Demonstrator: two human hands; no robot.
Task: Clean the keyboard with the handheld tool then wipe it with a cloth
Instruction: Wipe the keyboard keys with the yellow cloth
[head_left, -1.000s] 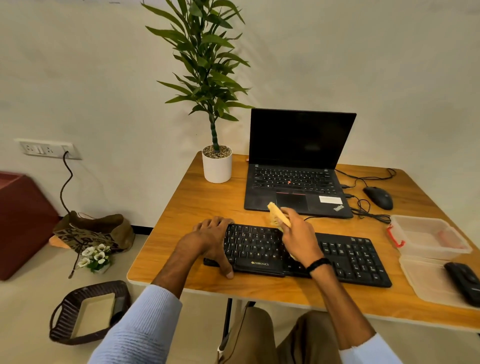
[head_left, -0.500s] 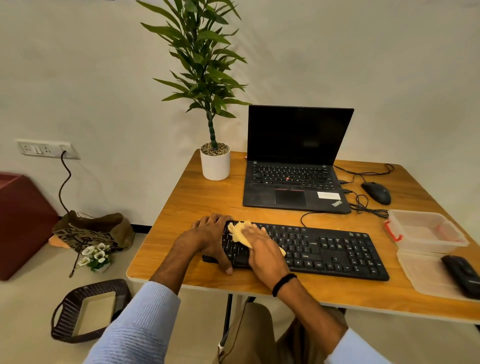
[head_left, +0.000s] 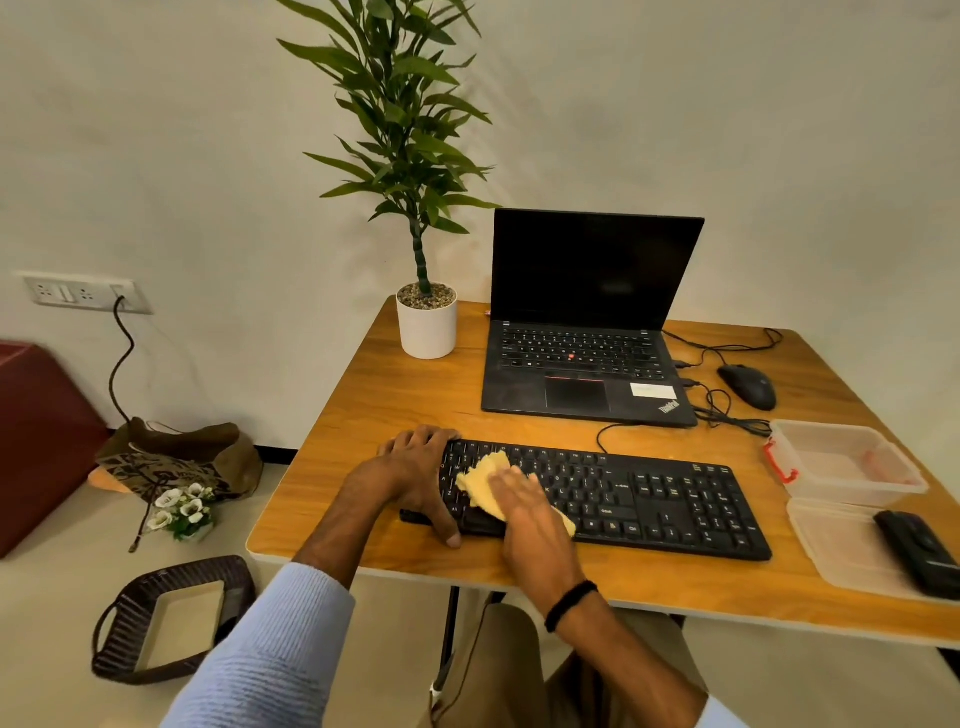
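Pressing flat on the yellow cloth (head_left: 480, 475), the right hand (head_left: 524, 514) lay with fingers straight and close together over the left part of the black keyboard (head_left: 649, 499). The cloth sat under its fingers and palm, one corner poking out beyond the fingertips. The left hand (head_left: 415, 467) gripped the keyboard's left end, fingers curled over the far edge, thumb at the near edge, on the wooden table (head_left: 363, 415).
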